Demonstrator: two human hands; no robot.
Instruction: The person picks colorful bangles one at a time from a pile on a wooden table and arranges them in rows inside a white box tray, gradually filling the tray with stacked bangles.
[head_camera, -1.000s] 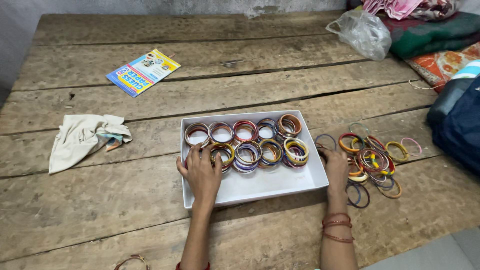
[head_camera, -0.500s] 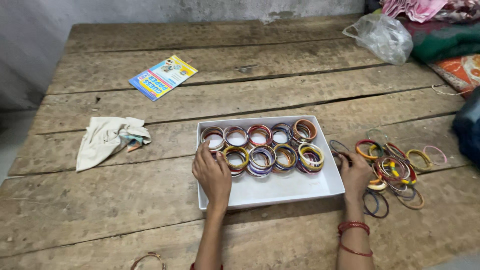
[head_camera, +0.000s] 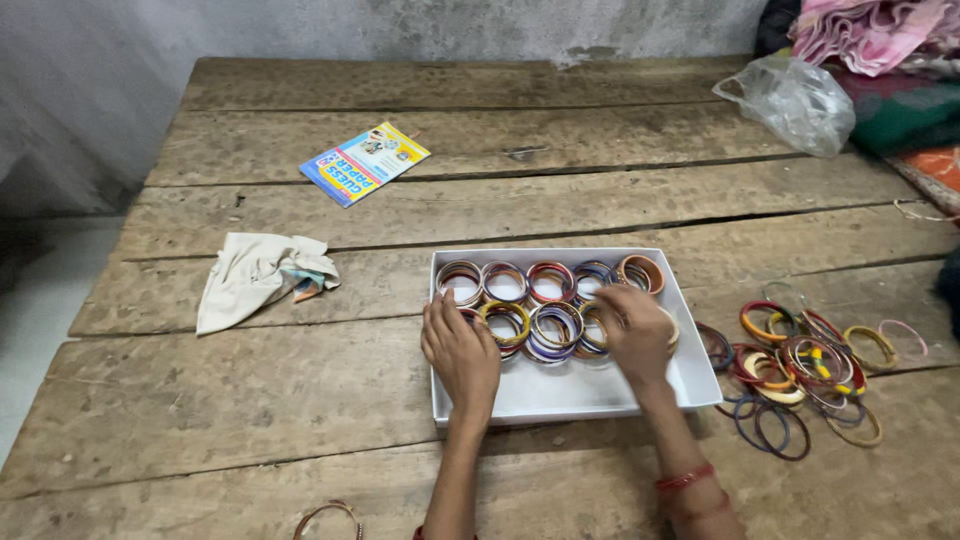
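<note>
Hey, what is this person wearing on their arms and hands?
Both forearms are bare, with no sleeves showing. The right hand has red bangles around its wrist. The left hand shows no rings; a hint of red sits at the frame's bottom edge on that arm.

crumpled cloth (head_camera: 258, 283), booklet (head_camera: 364, 163), plastic bag (head_camera: 793, 102)

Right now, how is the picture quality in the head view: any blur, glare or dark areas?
Head view: soft, even light, no glare on the white tray; bangles in tray sharp; right hand slightly motion-blurred, left hand crisp; far left beside the wooden table falls into shadow; mild wide-angle bending at edges.
</note>
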